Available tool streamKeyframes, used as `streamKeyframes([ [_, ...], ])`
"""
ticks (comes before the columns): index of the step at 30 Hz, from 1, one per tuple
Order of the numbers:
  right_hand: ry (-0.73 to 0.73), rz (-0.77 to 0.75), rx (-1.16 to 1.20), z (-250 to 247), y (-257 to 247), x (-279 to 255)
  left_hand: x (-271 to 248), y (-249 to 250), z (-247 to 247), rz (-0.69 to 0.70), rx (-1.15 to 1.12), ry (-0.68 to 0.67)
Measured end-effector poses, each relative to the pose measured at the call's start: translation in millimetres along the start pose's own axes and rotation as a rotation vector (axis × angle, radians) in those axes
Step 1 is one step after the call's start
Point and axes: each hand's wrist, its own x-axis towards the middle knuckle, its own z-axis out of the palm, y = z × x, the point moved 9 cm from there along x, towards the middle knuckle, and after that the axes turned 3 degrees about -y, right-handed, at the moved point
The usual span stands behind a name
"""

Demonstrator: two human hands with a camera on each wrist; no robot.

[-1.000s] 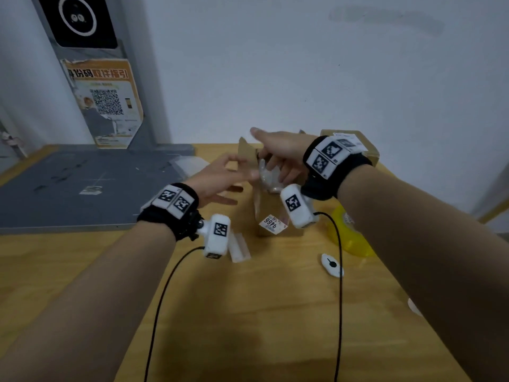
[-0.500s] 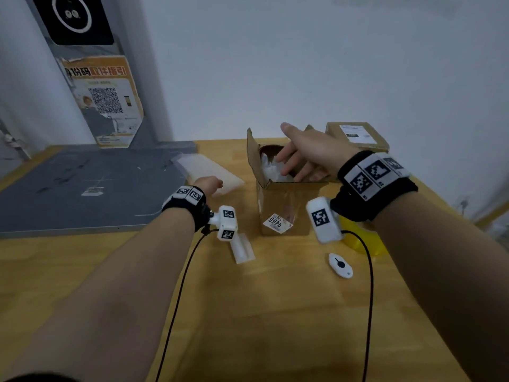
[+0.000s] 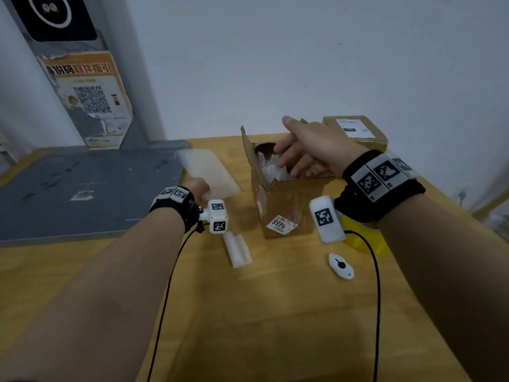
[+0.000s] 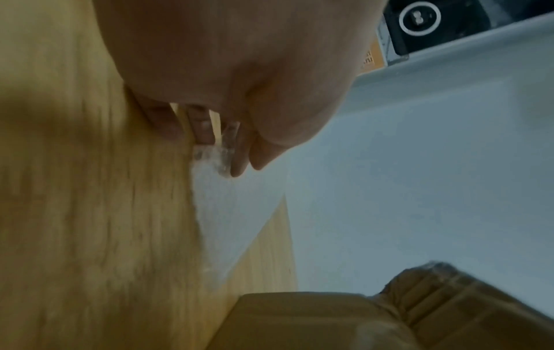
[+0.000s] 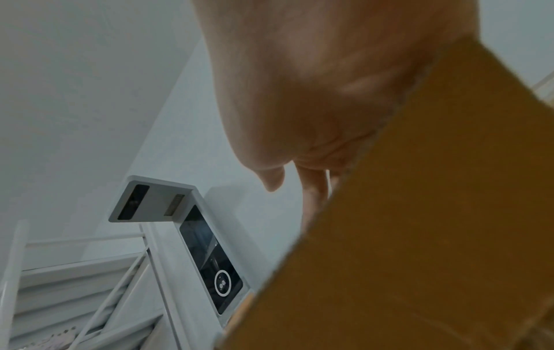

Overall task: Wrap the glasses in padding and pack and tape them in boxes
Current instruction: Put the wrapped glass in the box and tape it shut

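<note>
An open cardboard box (image 3: pixel 286 199) stands mid-table, with a glass wrapped in white padding (image 3: pixel 271 170) inside it. My right hand (image 3: pixel 305 153) hovers over the opening, fingers spread and reaching down to the wrapped glass; it grips nothing. In the right wrist view the box flap (image 5: pixel 419 236) hides most of those fingers (image 5: pixel 315 189). Left of the box lies a flat white foam sheet (image 3: pixel 209 172). My left hand (image 3: pixel 198 187) is curled at its near corner. The left wrist view shows thumb and fingers (image 4: pixel 203 127) pinching the foam sheet (image 4: pixel 215 201).
A taped box (image 3: pixel 355 130) sits at the back right. A yellow tape roll (image 3: pixel 366 235) and a white cutter (image 3: pixel 341 266) lie right of the open box, a small rolled foam piece (image 3: pixel 238 250) in front. A grey mat (image 3: pixel 82 188) covers the left.
My left hand left the box and moved left to the foam sheet, taking its corner. My right hand stayed over the box, fingers lowered inside.
</note>
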Motion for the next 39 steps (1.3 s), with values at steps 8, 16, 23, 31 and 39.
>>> streamKeyframes([
  [8, 0.151, -0.292, 0.125, -11.1, -57.7, -27.2, -114.8, 63.8, -64.7, 0.403, -0.402, 0.31],
  [16, 0.137, -0.469, 0.132, -7.7, -99.4, -50.5, -239.9, 188.3, -40.7, 0.854, -0.237, 0.112],
  [23, 0.073, -0.463, 0.075, -20.2, -86.2, -59.6, -279.2, 214.5, 20.5, 0.966, -0.172, -0.347],
  [31, 0.425, -0.27, 0.218, -77.9, -47.0, -59.7, -259.9, 192.5, 15.1, 0.782, -0.233, 0.101],
  [39, 0.322, -0.121, 0.145, -55.1, -32.4, -35.3, -259.3, 132.6, 135.9, 0.494, 0.617, -0.448],
])
